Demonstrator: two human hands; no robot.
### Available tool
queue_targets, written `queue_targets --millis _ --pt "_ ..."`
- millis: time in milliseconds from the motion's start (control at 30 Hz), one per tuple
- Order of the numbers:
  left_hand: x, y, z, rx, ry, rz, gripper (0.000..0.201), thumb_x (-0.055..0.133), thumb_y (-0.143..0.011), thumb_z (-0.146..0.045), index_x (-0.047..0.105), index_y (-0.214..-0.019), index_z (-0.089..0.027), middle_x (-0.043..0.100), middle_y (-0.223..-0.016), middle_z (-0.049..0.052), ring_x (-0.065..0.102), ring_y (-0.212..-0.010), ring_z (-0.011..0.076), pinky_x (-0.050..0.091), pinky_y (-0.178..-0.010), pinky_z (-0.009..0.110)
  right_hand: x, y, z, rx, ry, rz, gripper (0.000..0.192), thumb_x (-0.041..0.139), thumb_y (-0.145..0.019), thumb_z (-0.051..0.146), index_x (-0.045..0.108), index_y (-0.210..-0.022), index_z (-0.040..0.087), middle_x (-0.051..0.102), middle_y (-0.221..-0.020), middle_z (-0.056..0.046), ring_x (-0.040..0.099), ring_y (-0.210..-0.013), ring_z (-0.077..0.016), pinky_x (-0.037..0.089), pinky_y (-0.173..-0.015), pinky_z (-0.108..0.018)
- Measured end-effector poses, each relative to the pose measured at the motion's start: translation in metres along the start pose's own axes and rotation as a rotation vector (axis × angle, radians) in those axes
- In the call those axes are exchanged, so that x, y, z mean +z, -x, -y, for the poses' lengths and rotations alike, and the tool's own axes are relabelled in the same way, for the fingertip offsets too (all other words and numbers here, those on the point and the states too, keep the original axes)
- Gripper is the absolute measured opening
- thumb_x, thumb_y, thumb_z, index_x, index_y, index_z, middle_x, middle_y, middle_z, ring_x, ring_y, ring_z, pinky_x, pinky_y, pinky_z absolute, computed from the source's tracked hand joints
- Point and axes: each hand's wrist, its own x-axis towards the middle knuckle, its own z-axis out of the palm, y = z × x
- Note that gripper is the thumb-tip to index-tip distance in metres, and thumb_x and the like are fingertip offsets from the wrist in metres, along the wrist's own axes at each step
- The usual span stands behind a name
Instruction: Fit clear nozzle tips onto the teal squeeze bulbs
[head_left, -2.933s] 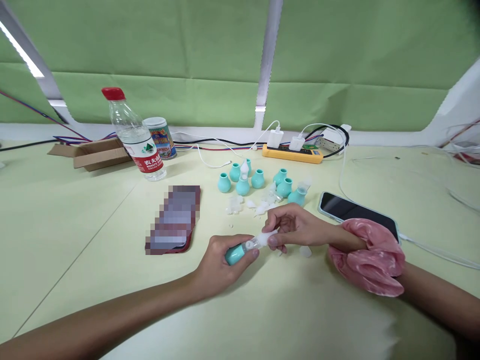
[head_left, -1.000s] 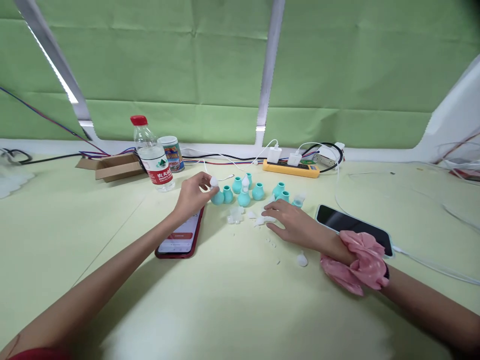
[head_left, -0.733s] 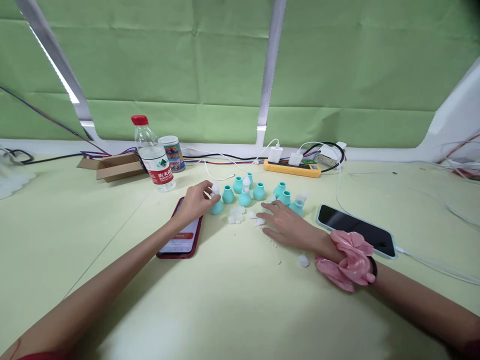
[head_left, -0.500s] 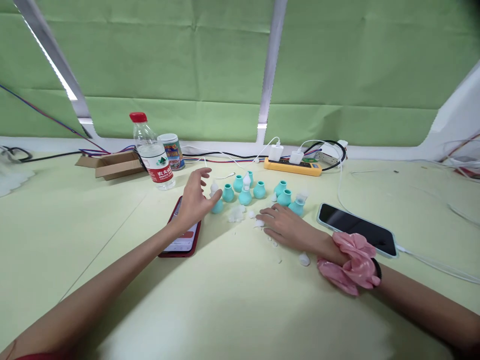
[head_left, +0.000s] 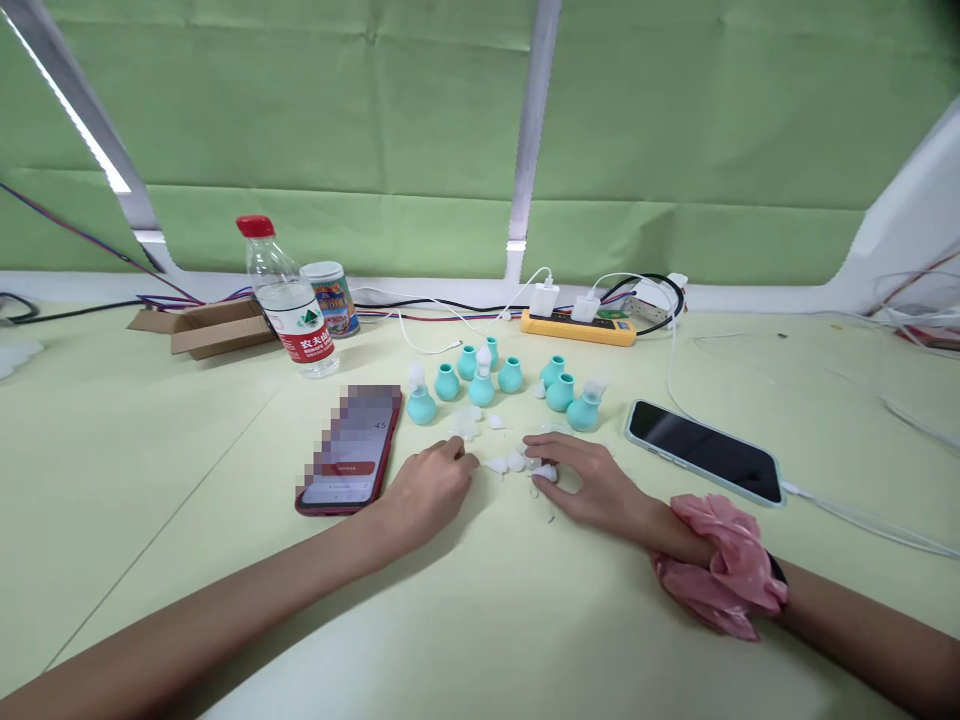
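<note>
Low over the pale table, my left hand (head_left: 435, 490) has its fingers curled together. Whatever is in them, if anything, is hidden. Just right of its fingertips lie a white teardrop-shaped piece (head_left: 496, 464) and a small round white piece (head_left: 516, 462). My right hand (head_left: 589, 485) curves its thumb and fingers around a small white pointed piece (head_left: 546, 472) on the table. Behind both hands stand several turquoise bulb-shaped pots (head_left: 560, 393). White pointed tips rise from two of them, and a translucent piece (head_left: 596, 388) sticks out of the rightmost pot.
A red-cased phone (head_left: 352, 450) lies left, a charging phone (head_left: 705, 450) right. A water bottle (head_left: 296, 310), a can (head_left: 331, 300) and an open cardboard box (head_left: 217, 328) stand back left. A yellow power strip (head_left: 577, 328) with cables lies along the back.
My left hand has come down from beside the pots to the table, and its fingers have curled. My right hand has moved slightly nearer me. The white piece below it has left its spot.
</note>
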Motion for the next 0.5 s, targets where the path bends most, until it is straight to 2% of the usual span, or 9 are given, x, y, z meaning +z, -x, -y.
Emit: queue_targets --millis 233,367,500 --pt "-0.001 -0.006 0.012 -0.014 0.034 -0.011 0.024 0.043 -0.074 -0.004 0.061 -0.085 -0.014 0.059 -0.077 0.008 0.06 -0.067 0.0171 0.047 -0.059 0.026 0.004 -0.001 0.002 -0.03 -0.114 -0.023 0.02 0.051 -0.071 0.015 0.057 -0.089 0.02 0.061 -0.098 -0.008 0.057 -0.091 -0.0187 0.047 -0.079 -0.034" --pt "0.004 0.001 0.004 0.115 0.22 -0.155 0.021 0.045 -0.075 -0.008 0.061 -0.087 -0.014 0.061 -0.077 0.006 0.059 -0.064 0.0142 0.047 -0.057 0.024 0.001 -0.004 0.004 0.052 -0.067 -0.015 0.022 0.052 -0.07 0.017 0.056 -0.091 0.018 0.056 -0.096 -0.009 0.056 -0.087 -0.019 0.047 -0.075 -0.033" --pt "0.019 0.008 -0.006 0.245 0.314 -0.271 0.018 0.044 -0.078 -0.013 0.06 -0.085 -0.015 0.062 -0.077 0.006 0.059 -0.066 0.0141 0.047 -0.055 0.023 0.0 -0.005 0.006 0.046 -0.064 0.014 0.022 0.05 -0.072 0.017 0.054 -0.093 0.018 0.057 -0.088 -0.008 0.056 -0.081 -0.0179 0.048 -0.071 -0.031"
